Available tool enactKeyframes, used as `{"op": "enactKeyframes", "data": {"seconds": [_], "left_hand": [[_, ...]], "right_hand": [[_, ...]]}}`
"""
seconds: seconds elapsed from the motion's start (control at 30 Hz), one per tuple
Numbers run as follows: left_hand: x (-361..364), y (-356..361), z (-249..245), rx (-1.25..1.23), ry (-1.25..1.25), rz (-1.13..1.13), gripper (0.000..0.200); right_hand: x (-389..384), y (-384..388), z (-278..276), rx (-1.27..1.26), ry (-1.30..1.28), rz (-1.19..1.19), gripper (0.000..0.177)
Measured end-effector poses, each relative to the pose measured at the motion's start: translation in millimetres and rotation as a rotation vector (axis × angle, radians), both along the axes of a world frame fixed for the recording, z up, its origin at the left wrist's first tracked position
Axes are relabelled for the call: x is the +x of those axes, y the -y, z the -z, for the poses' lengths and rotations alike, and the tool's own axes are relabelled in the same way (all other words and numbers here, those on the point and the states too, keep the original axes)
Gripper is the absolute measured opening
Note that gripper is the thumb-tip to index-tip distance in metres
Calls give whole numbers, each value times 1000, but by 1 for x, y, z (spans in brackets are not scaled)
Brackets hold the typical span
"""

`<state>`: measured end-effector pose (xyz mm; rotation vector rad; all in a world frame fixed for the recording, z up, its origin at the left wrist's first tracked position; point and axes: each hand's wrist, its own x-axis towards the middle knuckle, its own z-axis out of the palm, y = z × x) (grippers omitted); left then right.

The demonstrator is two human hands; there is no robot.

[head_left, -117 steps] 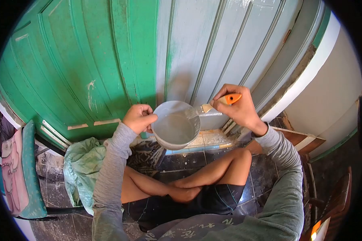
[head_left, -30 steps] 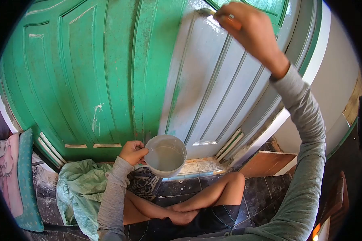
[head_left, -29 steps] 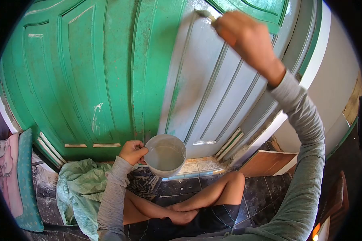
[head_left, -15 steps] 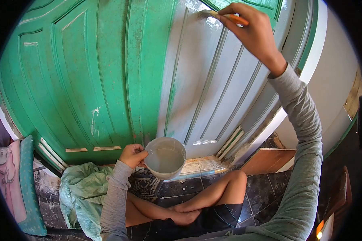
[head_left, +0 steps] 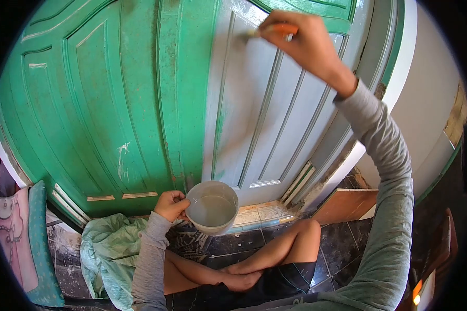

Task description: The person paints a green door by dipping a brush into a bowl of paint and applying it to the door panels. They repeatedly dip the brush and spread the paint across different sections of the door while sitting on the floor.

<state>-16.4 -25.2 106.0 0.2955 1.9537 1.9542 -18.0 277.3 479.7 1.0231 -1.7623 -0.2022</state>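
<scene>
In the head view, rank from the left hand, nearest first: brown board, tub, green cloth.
1. Tub: held by the left hand, just to its right.
2. Green cloth: below the hand, to its left.
3. Brown board: well off to the right.

The dark tiled floor [head_left: 342,241] — speckled white — bears a crumpled pale-green cloth [head_left: 111,246] and a dark patterned cloth [head_left: 188,244]
</scene>
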Motion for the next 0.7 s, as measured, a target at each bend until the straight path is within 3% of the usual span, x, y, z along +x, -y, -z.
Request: {"op": "enactKeyframes", "data": {"seconds": [0.07, 0.17, 0.27, 0.4, 0.5, 0.57, 0.6, 0.63, 0.67, 0.7], "left_hand": [[-1, 0, -1, 11, -1, 1, 12], [-1, -2, 0, 20, 2, 8, 12], [-1, 0, 3, 19, 15, 13, 12], [-1, 5, 5, 17, 8, 12, 13], [0, 4, 2, 10, 20, -1, 14], [2, 2, 2, 2, 23, 3, 14], [1, 2, 2, 2, 20, 6, 14], [0, 2, 2, 3, 14, 8, 14], [-1, 1, 2, 5, 10, 10, 14], [-1, 1, 2, 8, 5, 11, 14]], "right_hand": [[27, 20, -19, -164, 134, 34, 15], [32, 22, -11, -29, -288, 191, 14], [9, 10, 26, 171, -362, 253, 14], [20, 21, 111, 407, 32, 210, 13], [23, 24, 89, 262, 314, 103, 11], [4, 19, 45, 161, 61, 44, 10], [0, 15, 19, 35, 161, 21, 10], [-9, 13, -7, 14, -12, -109, 9], [-9, 9, -29, 97, -83, -73, 12], [6, 21, -35, 14, -135, -6, 11]]}}
